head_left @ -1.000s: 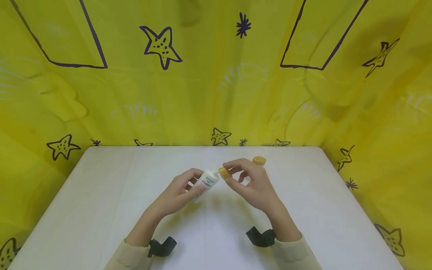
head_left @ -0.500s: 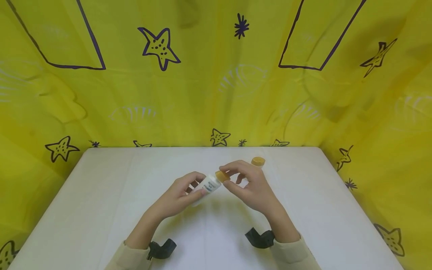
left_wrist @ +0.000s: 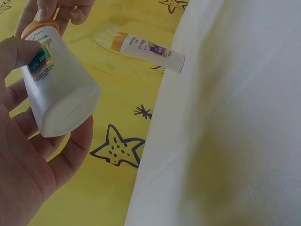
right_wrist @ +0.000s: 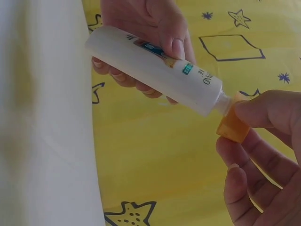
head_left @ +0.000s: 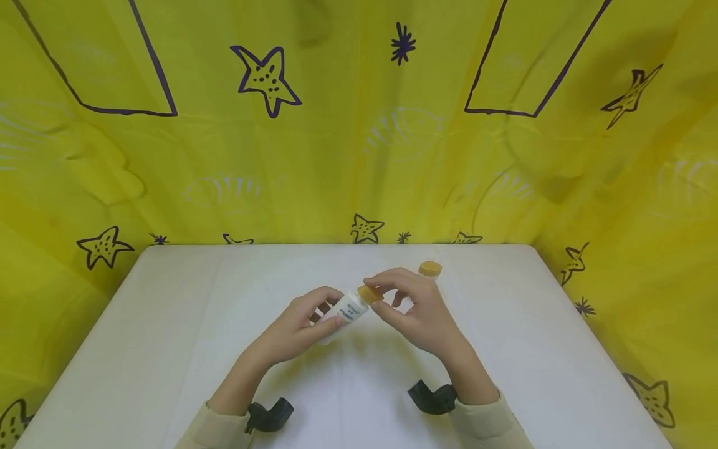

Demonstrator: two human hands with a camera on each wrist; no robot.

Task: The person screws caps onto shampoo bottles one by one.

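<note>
My left hand [head_left: 303, 324] grips a white plastic bottle [head_left: 350, 307] with a printed label, tilted with its top toward my right hand. The thumb lies across the label side, and the other fingers are behind. My right hand [head_left: 417, 312] pinches an orange cap [head_left: 368, 294] between thumb and fingers at the bottle's mouth. In the right wrist view, a short stretch of the narrow neck [right_wrist: 223, 102] shows between the bottle's shoulder and the cap [right_wrist: 233, 126]. The bottle's flat base [left_wrist: 70, 113] faces the left wrist camera.
A second white bottle [left_wrist: 148, 49] with an orange top stands upright near the table's back edge, mostly hidden behind my right hand in the head view. The white table [head_left: 168, 349] ends at a yellow curtain [head_left: 336, 143] with drawn starfish. Dark wrist mounts [head_left: 270, 415] stick out below both hands.
The orange cap has come down and left toward the bottle, covering more of the neck. The bottle has turned slightly in my left hand. The second bottle has stayed put.
</note>
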